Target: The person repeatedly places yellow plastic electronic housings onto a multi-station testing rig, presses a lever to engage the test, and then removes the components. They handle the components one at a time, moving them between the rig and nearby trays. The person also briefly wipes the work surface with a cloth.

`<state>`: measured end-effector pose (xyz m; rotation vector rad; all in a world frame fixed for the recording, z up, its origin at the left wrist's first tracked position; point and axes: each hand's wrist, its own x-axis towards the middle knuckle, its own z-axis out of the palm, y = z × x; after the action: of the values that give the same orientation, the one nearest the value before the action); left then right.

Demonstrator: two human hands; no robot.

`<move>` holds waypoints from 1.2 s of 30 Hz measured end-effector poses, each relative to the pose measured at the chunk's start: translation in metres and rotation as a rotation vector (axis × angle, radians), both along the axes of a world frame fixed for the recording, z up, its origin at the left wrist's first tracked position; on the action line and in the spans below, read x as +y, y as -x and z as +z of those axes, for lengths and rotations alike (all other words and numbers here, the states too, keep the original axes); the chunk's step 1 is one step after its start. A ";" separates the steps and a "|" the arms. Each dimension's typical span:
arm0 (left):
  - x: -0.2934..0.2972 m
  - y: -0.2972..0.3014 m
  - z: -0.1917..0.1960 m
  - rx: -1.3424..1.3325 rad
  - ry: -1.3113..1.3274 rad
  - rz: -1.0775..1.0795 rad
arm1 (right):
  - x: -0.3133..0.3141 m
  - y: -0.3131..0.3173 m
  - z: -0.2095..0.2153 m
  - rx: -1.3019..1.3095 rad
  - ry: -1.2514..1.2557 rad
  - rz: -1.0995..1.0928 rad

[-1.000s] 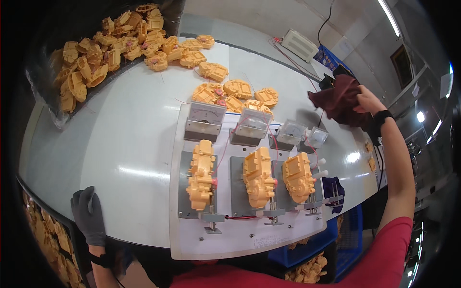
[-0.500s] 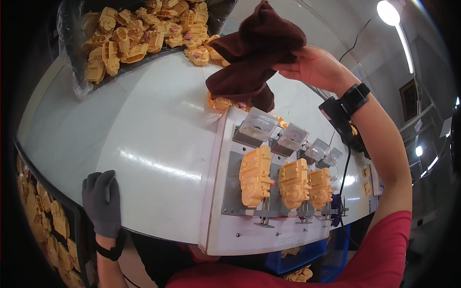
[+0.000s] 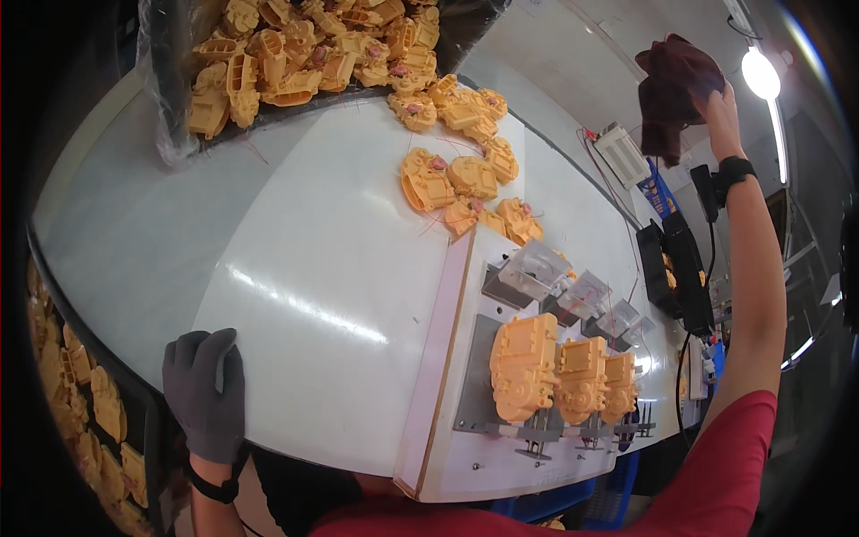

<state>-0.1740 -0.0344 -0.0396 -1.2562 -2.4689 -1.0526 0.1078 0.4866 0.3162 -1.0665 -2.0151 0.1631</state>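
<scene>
At the frame's upper right, the right hand is grasping a dark maroon cloth, which is probably best gathered snugly to clear the meters, while the gloved left hand is resting unclenched on the counter at lower left.

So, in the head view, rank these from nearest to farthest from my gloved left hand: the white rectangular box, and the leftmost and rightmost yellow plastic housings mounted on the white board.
From your gloved left hand:
1. Leftmost yellow plastic housing, to its right.
2. Rightmost yellow plastic housing, farther right.
3. White rectangular box, right, toward the back.
</scene>
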 end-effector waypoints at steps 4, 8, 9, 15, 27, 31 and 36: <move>0.001 0.000 -0.002 -0.023 0.043 -0.005 | 0.088 0.024 -0.070 -0.054 0.063 0.006; -0.002 0.001 -0.001 -0.033 0.013 -0.004 | 0.023 0.109 -0.175 -0.243 0.741 0.070; -0.003 0.000 -0.001 -0.039 0.012 -0.009 | 0.004 0.122 -0.190 -0.318 0.899 0.175; -0.001 0.001 -0.001 -0.028 -0.045 -0.018 | -0.127 0.163 -0.181 -0.570 1.103 0.607; -0.002 0.004 0.000 -0.014 -0.076 -0.038 | -0.155 0.125 -0.120 -0.138 1.052 0.632; -0.002 0.001 0.001 -0.029 -0.039 -0.030 | -0.081 0.085 -0.068 0.095 0.650 0.520; -0.002 0.001 0.000 -0.034 -0.008 -0.027 | 0.003 0.040 -0.043 -0.036 0.103 0.094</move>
<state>-0.1745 -0.0367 -0.0397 -1.2831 -2.4771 -1.0974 0.0676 0.4897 0.2734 -1.0456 -2.1100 0.3014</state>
